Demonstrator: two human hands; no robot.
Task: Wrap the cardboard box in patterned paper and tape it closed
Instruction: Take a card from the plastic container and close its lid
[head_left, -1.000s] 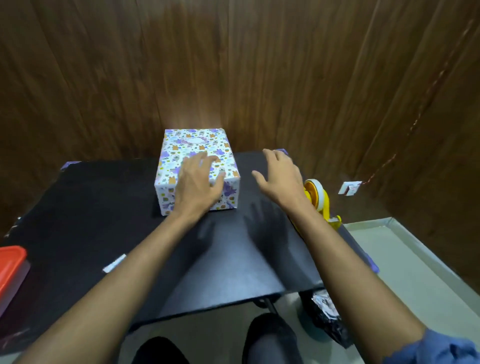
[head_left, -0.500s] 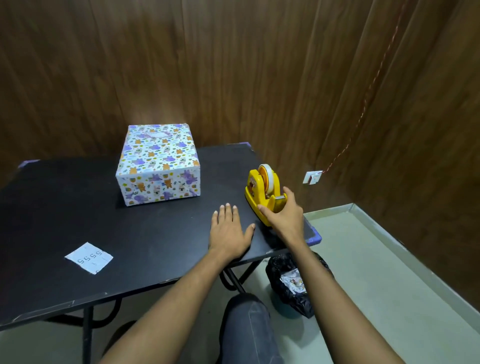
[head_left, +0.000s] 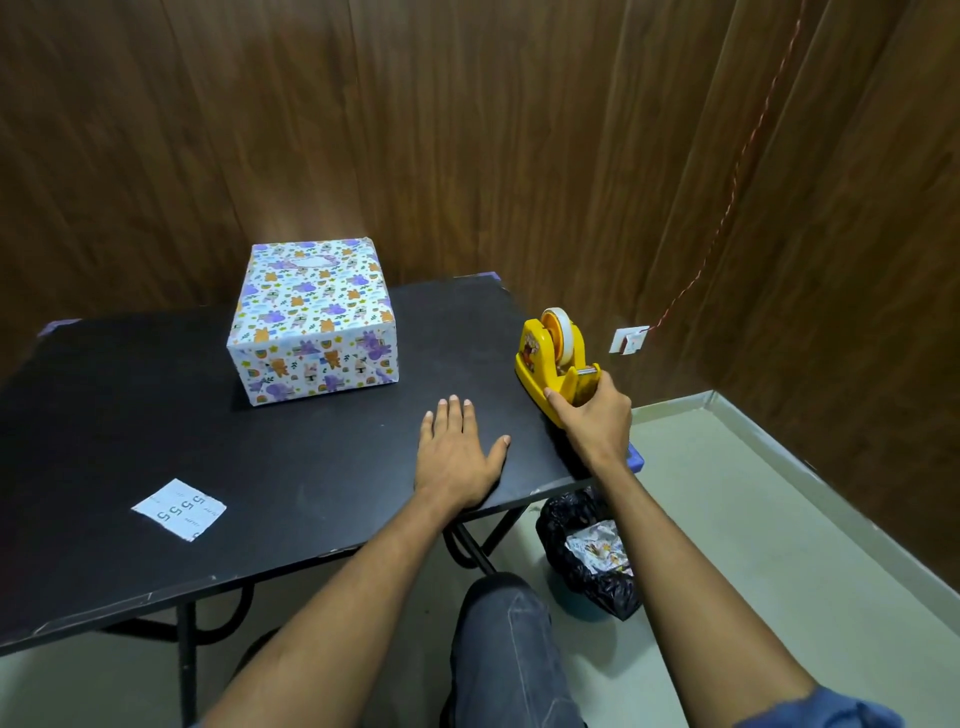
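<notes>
Wood-panelled walls enclose a black tabletop (head_left: 130, 415). Wrapped box (head_left: 311, 322) stands at eleven o'clock from the flat, empty left hand (head_left: 457, 457); the nearer right hand (head_left: 597, 415) grips the tape dispenser (head_left: 556, 364) at three o'clock.

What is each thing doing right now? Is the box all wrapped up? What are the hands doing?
Box: fully covered in patterned paper, upright on the table, nobody touching it.
Tape dispenser: upright at the table's right edge, roll loaded.
Right hand: grips the dispenser's near end.
Left hand: flat on the table, fingers straight, holding nothing.
Paper slip: lying flat, printed side up.
Bin bag: open on the floor, paper scraps inside.
</notes>
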